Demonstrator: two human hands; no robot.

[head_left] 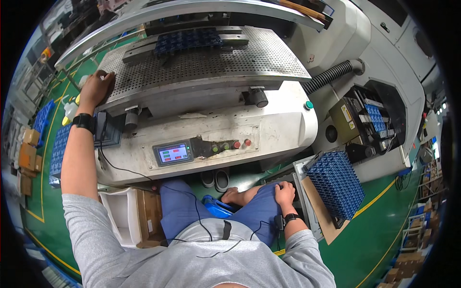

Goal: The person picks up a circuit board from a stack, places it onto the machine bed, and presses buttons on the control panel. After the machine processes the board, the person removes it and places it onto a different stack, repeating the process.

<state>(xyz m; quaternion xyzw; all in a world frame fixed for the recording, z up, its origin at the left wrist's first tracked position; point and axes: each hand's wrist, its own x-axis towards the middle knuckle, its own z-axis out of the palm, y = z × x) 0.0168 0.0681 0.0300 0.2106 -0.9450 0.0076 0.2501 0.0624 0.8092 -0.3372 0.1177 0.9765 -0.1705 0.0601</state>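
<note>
Well, the metal worktop [206,67] full of little holes is in front of the person, on top of the white machine [283,115]. The left hand [97,86] is at its left edge, maybe to lean there. Its fingers are a bit bent, but I cannot tell if they grip the edge. Toward the back, a blue piece [187,41] lies across metal bars [138,54], which probably keep it up off the holes. Lower down, a small screen [173,153] and round buttons [236,144] face the person, likely so they are easy to see and push. The right hand [285,193] sits on the right leg [263,211], fingers loose and a little apart, holding nothing, so it seems to be resting. Out to the right, a big blue stack [336,185] stands by a brown board [319,206], perhaps to be near the seat.
</note>
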